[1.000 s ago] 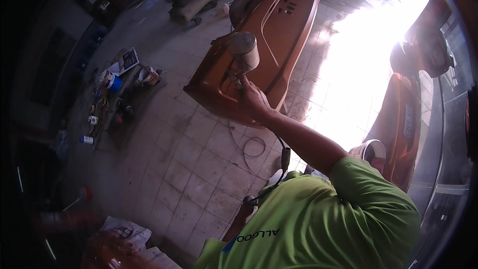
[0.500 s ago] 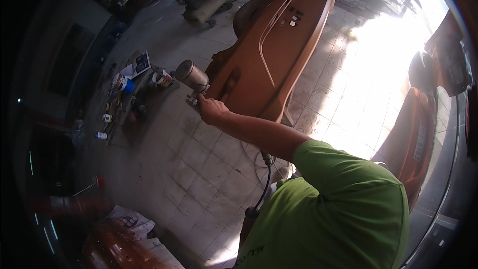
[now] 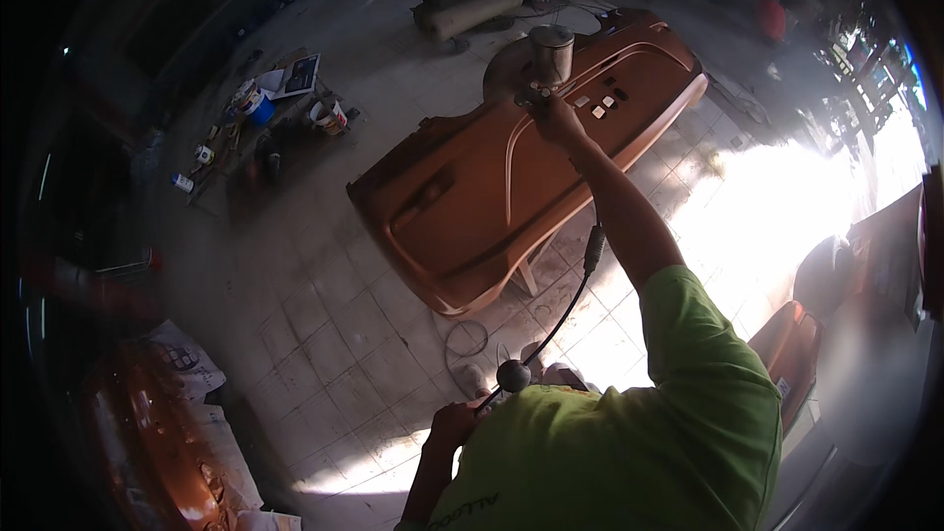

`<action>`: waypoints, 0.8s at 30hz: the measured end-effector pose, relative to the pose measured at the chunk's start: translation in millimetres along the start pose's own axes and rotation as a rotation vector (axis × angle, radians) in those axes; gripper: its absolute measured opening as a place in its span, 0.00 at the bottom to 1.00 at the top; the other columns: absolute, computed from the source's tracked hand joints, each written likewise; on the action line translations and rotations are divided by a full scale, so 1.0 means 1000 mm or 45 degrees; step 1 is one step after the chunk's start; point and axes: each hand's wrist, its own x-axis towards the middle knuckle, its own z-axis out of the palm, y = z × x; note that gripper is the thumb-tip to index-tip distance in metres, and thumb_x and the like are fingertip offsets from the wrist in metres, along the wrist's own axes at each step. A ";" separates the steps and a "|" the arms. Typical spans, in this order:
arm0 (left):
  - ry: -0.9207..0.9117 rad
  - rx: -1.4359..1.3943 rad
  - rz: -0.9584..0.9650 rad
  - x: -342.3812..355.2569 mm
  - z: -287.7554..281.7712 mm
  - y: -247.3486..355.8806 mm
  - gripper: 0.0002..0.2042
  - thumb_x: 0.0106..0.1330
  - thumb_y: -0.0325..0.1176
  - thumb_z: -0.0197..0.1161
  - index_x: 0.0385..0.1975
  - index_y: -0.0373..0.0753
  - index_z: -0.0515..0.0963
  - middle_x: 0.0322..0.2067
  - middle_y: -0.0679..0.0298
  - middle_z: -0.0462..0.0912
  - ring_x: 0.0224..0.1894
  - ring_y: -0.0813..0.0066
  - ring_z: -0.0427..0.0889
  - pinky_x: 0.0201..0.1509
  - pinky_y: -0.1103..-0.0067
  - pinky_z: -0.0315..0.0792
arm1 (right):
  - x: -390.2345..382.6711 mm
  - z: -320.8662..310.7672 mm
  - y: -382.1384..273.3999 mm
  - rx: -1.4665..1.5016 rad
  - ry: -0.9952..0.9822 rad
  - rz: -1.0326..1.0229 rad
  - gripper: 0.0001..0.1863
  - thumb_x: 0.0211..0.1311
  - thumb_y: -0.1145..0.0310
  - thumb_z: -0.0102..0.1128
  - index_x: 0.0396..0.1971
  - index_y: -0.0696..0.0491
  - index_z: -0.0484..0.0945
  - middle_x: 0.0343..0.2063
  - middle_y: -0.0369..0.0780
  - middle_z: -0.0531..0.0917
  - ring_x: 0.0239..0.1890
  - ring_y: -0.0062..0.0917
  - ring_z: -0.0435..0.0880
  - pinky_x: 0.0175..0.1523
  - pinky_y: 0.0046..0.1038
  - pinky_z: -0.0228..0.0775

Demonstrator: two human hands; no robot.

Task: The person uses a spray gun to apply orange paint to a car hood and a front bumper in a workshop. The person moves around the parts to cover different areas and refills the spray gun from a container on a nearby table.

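Note:
My right hand (image 3: 557, 120), at the end of an outstretched arm, is closed around a paint spray gun (image 3: 552, 57) with a metal cup on top. The gun is above the far half of a long copper-orange vehicle body panel (image 3: 462, 202), near its small cutouts. The panel lies raised on a stand, partly hidden by my arm. From the gun side a black air hose (image 3: 562, 320) hangs down past a dark round fitting (image 3: 513, 375) to my body. Low by my waist, my left hand (image 3: 456, 425) is closed around the hose.
Paint cans (image 3: 258, 106) and papers stand at the left. An air compressor (image 3: 472, 10) is beyond the panel. Another orange part (image 3: 162, 433) with paper sheets lies at lower left, and more orange parts (image 3: 790, 339) are at right. A hose loop (image 3: 466, 338) rests on the tiled floor.
My right hand has carried the spray gun right and farther away, from the panel's near-left end to its far half. My left hand, on the hose, has come into view. The view has shifted.

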 end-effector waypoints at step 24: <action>-0.030 0.226 -0.053 -0.171 0.184 -0.228 0.15 0.72 0.46 0.57 0.30 0.46 0.85 0.28 0.55 0.85 0.29 0.53 0.86 0.32 0.59 0.80 | -0.188 0.217 -0.232 0.166 -0.471 0.215 0.34 0.68 0.55 0.57 0.71 0.39 0.56 0.54 0.55 0.82 0.61 0.55 0.77 0.62 0.51 0.70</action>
